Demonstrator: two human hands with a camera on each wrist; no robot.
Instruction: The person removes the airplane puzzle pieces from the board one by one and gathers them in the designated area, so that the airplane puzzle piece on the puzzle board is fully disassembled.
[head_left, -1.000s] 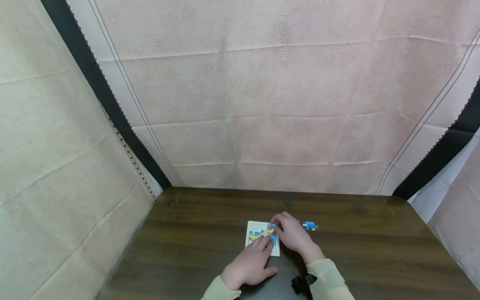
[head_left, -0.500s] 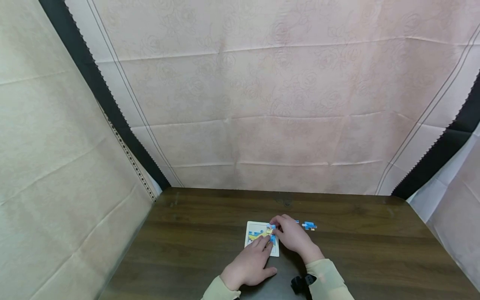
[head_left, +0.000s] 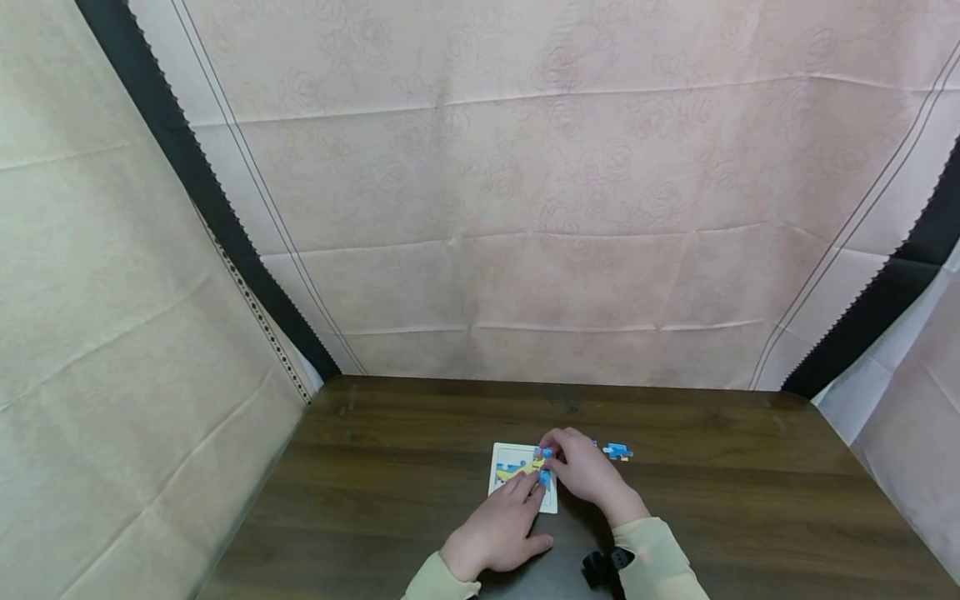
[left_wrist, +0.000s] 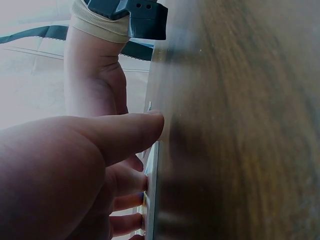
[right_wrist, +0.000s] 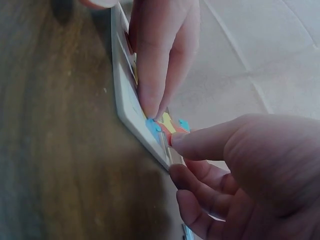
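A small white-framed jigsaw board [head_left: 550, 505] lies on the table, its picture blue and yellow. My left hand [head_left: 498, 532] rests on its lower part, fingers extended over the pieces and thumb out to the side. In the left wrist view those fingertips [left_wrist: 136, 220] touch the board's face. At the upper right of the board, my right hand [head_left: 592, 473] pinches a jigsaw piece [right_wrist: 169, 125] between thumb and fingers. It shows yellow, red and blue and is tilted up at the board's edge. The right fingers partly cover it.
A loose blue jigsaw piece [head_left: 618, 452] lies right of the board, with another bit of blue mostly hidden behind the right hand. The brown wooden table [head_left: 405, 442] ends at a pale cloth wall [head_left: 570, 292]. A black camera [head_left: 597, 568] sits at the right wrist.
Both hands stay almost in place. The right fingers shift only slightly at the board's upper right, still holding the jigsaw piece. The whole view drifts a touch.
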